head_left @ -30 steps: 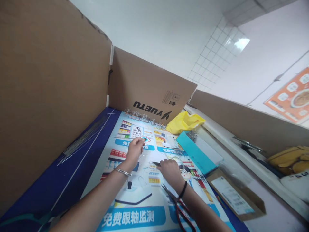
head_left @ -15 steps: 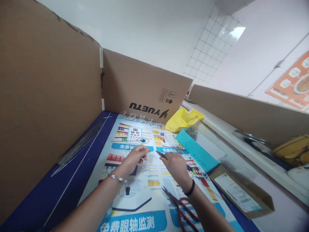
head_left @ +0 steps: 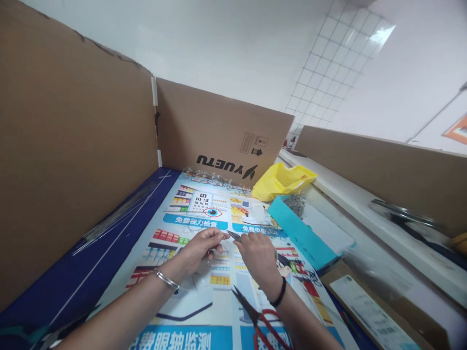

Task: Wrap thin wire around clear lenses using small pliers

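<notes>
My right hand (head_left: 258,257) is closed around a dark pointed tool, apparently needle-nose pliers (head_left: 234,236); the handles are hidden in the fist. Its tip points left and meets the fingertips of my left hand (head_left: 204,247), or nearly so. Those fingers are pinched together on what looks like a thin wire, barely visible. Below my right hand, red-handled scissors (head_left: 251,311) lie on the printed poster sheet (head_left: 222,316), their blades slightly apart. The right forearm covers part of their handles.
Cardboard panels (head_left: 219,126) wall in the table at left and back. Straight thin wires (head_left: 113,218) lie on the blue left strip. At right are a yellow bag (head_left: 280,182), a turquoise box (head_left: 302,233) with tangled wire (head_left: 295,205), and an opened carton (head_left: 372,306).
My hands have come closer together, the pliers' tip now at the left fingertips. The whole view has shifted slightly, and a dark-and-teal object appears at the lower left edge.
</notes>
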### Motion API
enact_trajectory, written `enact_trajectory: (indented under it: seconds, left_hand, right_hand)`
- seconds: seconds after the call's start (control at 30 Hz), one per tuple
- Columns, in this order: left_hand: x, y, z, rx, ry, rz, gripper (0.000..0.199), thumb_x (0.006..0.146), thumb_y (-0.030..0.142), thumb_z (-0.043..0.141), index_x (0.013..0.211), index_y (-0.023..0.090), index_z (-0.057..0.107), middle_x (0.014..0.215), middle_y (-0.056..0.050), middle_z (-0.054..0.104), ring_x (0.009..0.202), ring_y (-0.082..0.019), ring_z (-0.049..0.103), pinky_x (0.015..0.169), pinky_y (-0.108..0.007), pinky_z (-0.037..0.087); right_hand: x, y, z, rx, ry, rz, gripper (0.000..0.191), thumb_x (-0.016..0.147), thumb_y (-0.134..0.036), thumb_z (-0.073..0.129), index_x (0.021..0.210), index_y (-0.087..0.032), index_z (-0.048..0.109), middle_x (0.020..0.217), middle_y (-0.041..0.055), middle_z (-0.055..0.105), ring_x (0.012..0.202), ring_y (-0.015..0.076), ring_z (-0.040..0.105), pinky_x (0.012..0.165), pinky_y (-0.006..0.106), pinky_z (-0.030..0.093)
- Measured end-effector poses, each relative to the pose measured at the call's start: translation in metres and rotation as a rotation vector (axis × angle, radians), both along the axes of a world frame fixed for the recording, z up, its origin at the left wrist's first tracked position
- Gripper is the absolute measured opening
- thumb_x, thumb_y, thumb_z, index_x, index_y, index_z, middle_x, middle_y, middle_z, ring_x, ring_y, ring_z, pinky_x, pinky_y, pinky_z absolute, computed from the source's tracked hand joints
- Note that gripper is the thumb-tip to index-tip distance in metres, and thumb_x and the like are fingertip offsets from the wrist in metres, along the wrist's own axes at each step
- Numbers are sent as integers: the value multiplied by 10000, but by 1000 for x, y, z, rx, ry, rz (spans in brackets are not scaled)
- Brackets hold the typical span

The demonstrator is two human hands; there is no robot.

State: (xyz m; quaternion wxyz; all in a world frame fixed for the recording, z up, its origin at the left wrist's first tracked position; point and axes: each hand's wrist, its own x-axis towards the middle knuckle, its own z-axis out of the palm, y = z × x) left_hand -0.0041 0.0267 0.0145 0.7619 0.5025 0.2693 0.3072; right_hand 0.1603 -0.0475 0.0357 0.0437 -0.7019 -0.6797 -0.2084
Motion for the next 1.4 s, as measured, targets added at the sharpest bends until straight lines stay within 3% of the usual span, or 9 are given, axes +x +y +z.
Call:
enact_trajectory:
  seconds: [0.13, 0.23, 0.3, 0.37, 0.6, 0.77, 0.97, 1.23, 1.4]
  left_hand:
    - [9, -2, -1, 32, 68, 27, 261, 751, 409, 610, 762, 148, 604, 536, 21, 535, 421, -50, 410, 394, -157, 260]
    - [12, 1, 2, 55, 78, 28, 255, 749, 392, 615, 717, 139, 595, 513, 23, 517, 425, -51, 402, 402, -156, 252]
    - [12, 3, 5, 65, 66, -18, 248, 754, 382, 614, 726, 137, 594, 511, 27, 510, 417, -48, 384, 395, -156, 237]
    - [12, 4, 9, 83, 50, -78, 240, 759, 373, 615, 732, 135, 592, 508, 31, 499, 414, -45, 373, 384, -153, 221]
    - [17, 2, 5, 62, 44, -234, 225, 789, 361, 588, 775, 136, 580, 493, 46, 463, 364, -34, 304, 333, -160, 165]
    - [18, -1, -1, 42, 58, -267, 220, 803, 346, 569, 754, 132, 575, 476, 44, 461, 354, -34, 306, 322, -161, 147]
    - [18, 0, -6, 26, 61, -206, 249, 779, 381, 591, 721, 140, 566, 496, 30, 498, 385, -46, 365, 360, -159, 205]
    - [28, 0, -22, 65, 159, 88, 248, 790, 382, 572, 713, 147, 561, 474, 29, 525, 413, -51, 406, 435, -157, 281]
    - [24, -1, -17, 50, 62, 0, 254, 796, 387, 563, 700, 152, 541, 473, 34, 510, 382, -49, 383, 384, -160, 231]
  right_hand:
    - [12, 1, -1, -32, 123, 42, 262, 879, -407, 480, 783, -189, 589, 762, 63, 609, 761, 198, 529, 661, 293, 289]
    - [27, 3, -4, -101, 429, 60, 268, 860, -408, 495, 724, -190, 573, 723, 31, 589, 687, 159, 515, 593, 257, 280]
    - [38, 6, -8, -178, 712, 97, 313, 849, -423, 485, 649, -185, 531, 635, -2, 529, 607, 129, 473, 540, 238, 259]
    - [48, 10, -15, -238, 860, 158, 350, 842, -433, 469, 598, -184, 482, 565, -31, 452, 557, 108, 430, 509, 220, 253]
    - [56, 12, -31, -343, 1122, 312, 359, 815, -443, 486, 577, -181, 425, 548, -54, 343, 535, 82, 345, 475, 194, 247]
    - [51, 12, -38, -400, 1202, 351, 352, 811, -426, 494, 574, -177, 420, 557, -54, 315, 538, 79, 303, 477, 197, 236]
    - [49, 11, -48, -373, 1183, 351, 377, 809, -423, 497, 554, -182, 359, 544, -58, 279, 528, 77, 280, 471, 203, 211]
    - [51, 12, -56, -197, 986, 202, 370, 818, -417, 488, 558, -186, 361, 536, -48, 360, 533, 89, 351, 498, 214, 225]
    - [51, 12, -59, -265, 1025, 236, 376, 820, -411, 479, 558, -189, 326, 537, -52, 312, 534, 88, 314, 487, 214, 212]
